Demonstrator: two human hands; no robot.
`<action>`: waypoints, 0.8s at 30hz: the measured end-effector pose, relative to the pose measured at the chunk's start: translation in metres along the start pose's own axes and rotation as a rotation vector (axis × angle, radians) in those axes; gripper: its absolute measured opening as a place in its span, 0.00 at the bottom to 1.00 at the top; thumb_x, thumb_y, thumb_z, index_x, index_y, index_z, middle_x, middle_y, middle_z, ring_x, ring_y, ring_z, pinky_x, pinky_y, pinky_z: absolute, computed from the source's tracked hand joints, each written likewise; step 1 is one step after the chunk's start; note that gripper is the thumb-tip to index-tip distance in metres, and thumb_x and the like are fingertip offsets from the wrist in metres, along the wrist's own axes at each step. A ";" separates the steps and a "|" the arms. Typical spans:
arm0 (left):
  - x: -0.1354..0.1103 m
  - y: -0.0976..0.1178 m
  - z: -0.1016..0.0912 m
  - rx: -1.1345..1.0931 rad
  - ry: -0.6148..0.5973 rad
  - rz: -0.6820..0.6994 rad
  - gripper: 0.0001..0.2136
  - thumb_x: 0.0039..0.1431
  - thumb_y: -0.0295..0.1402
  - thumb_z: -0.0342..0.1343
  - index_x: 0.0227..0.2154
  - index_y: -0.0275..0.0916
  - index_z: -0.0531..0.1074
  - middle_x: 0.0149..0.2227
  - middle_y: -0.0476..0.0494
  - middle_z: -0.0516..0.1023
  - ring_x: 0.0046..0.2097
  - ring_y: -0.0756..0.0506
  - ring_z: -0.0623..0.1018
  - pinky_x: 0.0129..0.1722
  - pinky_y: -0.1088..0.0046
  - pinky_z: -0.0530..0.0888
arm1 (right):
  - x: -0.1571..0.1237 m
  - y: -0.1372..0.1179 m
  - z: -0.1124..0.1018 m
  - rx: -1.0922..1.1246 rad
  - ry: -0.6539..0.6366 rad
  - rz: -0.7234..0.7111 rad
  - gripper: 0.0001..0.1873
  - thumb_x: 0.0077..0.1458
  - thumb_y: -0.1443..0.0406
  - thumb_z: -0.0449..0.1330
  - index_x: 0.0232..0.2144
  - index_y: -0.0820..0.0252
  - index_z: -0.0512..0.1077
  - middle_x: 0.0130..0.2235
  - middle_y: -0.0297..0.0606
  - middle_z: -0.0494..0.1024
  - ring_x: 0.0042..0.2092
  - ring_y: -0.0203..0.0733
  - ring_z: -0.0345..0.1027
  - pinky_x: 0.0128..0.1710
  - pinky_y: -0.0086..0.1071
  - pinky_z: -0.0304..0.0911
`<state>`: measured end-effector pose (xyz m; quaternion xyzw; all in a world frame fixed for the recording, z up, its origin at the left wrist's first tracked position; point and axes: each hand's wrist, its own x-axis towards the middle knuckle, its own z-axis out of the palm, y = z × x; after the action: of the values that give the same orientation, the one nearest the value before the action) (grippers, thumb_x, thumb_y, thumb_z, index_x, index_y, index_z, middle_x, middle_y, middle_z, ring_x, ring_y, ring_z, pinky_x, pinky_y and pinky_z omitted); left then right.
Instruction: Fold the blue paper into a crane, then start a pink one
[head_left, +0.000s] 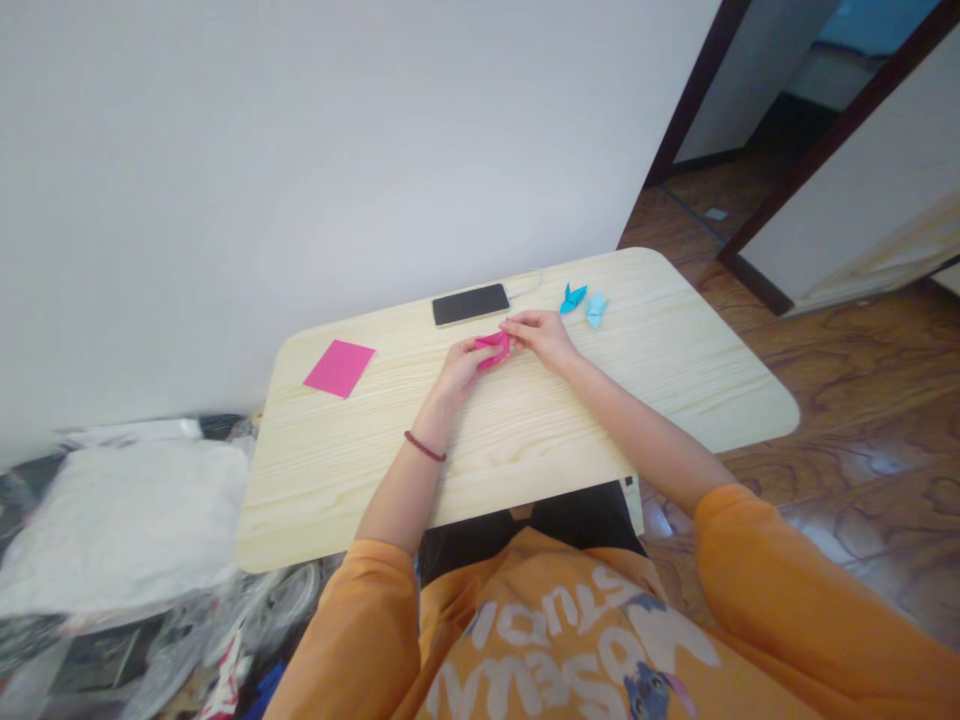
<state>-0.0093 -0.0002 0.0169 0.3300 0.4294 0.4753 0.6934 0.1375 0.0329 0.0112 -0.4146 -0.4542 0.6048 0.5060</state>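
Between my two hands is a folded piece of pink origami paper (493, 350), held just above the middle of the table. My left hand (460, 366) grips its left side, fingers closed round it. At its upper right edge, the thumb and fingertips of my right hand (541, 336) pinch the paper. The fingers partly cover the paper, so its exact folded shape cannot be made out. A flat stack or sheet of pink square paper (340, 369) lies on the left of the table. Two folded paper cranes, one teal (573, 298) and one light blue (597, 309), rest beyond my right hand.
A black-screened phone (471, 304) lies near the table's back edge, with a white cable (531, 287) at its right end. The pale wooden table (360, 480) stands against a white wall. Left of it are bags and a white cloth-like bundle (142, 520).
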 end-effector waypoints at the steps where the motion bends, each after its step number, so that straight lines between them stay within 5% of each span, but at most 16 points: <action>1: 0.000 0.000 0.000 -0.001 -0.002 -0.001 0.06 0.43 0.20 0.65 0.27 0.32 0.78 0.31 0.42 0.82 0.34 0.49 0.80 0.48 0.67 0.74 | 0.000 0.000 0.000 0.000 -0.003 -0.003 0.22 0.27 0.52 0.74 0.22 0.63 0.76 0.19 0.32 0.72 0.22 0.30 0.61 0.21 0.26 0.58; 24: -0.001 0.001 0.002 0.056 0.031 -0.045 0.04 0.42 0.22 0.65 0.24 0.33 0.78 0.29 0.44 0.81 0.33 0.49 0.79 0.46 0.67 0.76 | -0.002 -0.004 0.000 -0.054 -0.012 -0.065 0.23 0.38 0.48 0.69 0.17 0.60 0.68 0.16 0.30 0.67 0.19 0.30 0.57 0.19 0.26 0.54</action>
<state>-0.0082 -0.0007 0.0183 0.3320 0.4606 0.4525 0.6876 0.1385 0.0313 0.0153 -0.4097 -0.4866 0.5780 0.5111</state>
